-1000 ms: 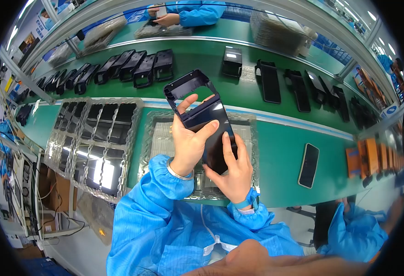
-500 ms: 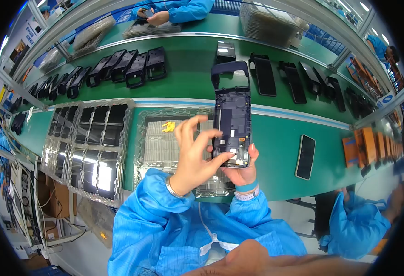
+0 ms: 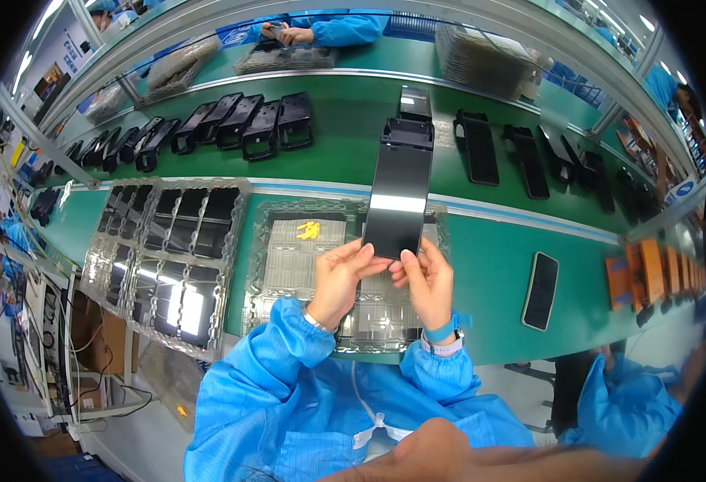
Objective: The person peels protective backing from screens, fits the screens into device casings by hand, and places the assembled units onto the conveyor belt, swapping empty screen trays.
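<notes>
A dark handheld terminal (image 3: pixel 401 181) is held up in front of me, its long glossy black screen facing me and a dark housing section at its far end. My left hand (image 3: pixel 342 275) pinches the near left corner with thumb and fingers. At the near right corner my right hand (image 3: pixel 424 281), with a blue wristband, grips the same terminal. Beneath both hands lies a clear plastic tray (image 3: pixel 254 255) with grey compartments, partly hidden by my hands. Small yellow pieces (image 3: pixel 308 230) rest in its left part.
To the left, another clear tray (image 3: pixel 239 210) holds several black screen panels. Black housings (image 3: pixel 261 130) line the green shelf behind, with more terminals (image 3: pixel 478 149) at right. A phone (image 3: pixel 540 291) and orange holders (image 3: pixel 650 271) are on the right. A co-worker's hands (image 3: pixel 295 34) are across the bench.
The terminal has turned from showing its open inside to showing its glossy screen. My left hand has moved from over its inside to its near left corner.
</notes>
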`<state>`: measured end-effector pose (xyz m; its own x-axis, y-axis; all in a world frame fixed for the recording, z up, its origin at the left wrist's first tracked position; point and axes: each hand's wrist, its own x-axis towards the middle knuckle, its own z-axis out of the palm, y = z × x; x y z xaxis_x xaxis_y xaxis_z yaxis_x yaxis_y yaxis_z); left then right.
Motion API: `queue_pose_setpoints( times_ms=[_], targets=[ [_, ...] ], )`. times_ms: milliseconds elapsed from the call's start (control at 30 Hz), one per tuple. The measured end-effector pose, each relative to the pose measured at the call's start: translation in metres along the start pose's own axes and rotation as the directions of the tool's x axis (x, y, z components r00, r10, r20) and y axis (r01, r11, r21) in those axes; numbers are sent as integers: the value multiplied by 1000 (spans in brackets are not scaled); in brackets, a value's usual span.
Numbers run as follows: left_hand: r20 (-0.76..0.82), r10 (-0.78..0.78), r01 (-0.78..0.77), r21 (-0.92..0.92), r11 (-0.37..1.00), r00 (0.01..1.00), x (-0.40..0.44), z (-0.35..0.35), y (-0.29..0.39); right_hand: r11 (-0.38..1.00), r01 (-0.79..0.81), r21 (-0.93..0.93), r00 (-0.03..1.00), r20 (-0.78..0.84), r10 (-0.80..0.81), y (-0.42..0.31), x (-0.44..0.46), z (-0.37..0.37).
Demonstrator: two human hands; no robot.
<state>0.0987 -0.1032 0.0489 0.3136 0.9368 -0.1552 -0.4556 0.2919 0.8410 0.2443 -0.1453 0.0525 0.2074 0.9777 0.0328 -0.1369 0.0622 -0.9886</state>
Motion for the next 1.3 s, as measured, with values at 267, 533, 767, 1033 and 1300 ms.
queue_pose_setpoints(
  times_ms=[267,533,767,1033,1300],
  targets=[
    [-163,64,-61,24,998,985,129,-13,15,80,-62,-995,897,-91,-433,9,-19,-55],
    [-111,-143,179,493,852,984,206,-29,46,320,-80,-944,977,-138,-164,18,-24,-74],
    [353,632,-225,934,-277,690,-3,-89,159,988,-70,137,994,89,58,-31,-17,-72],
    [-598,586,-222,572,790,546,-216,-192,132,876,-363,317,807,577,126,-45,35,19],
    [-690,453,-302,684,664,-565,-472,-336,12,249,670,-699,720,694,13,50,112,94]
  ],
)
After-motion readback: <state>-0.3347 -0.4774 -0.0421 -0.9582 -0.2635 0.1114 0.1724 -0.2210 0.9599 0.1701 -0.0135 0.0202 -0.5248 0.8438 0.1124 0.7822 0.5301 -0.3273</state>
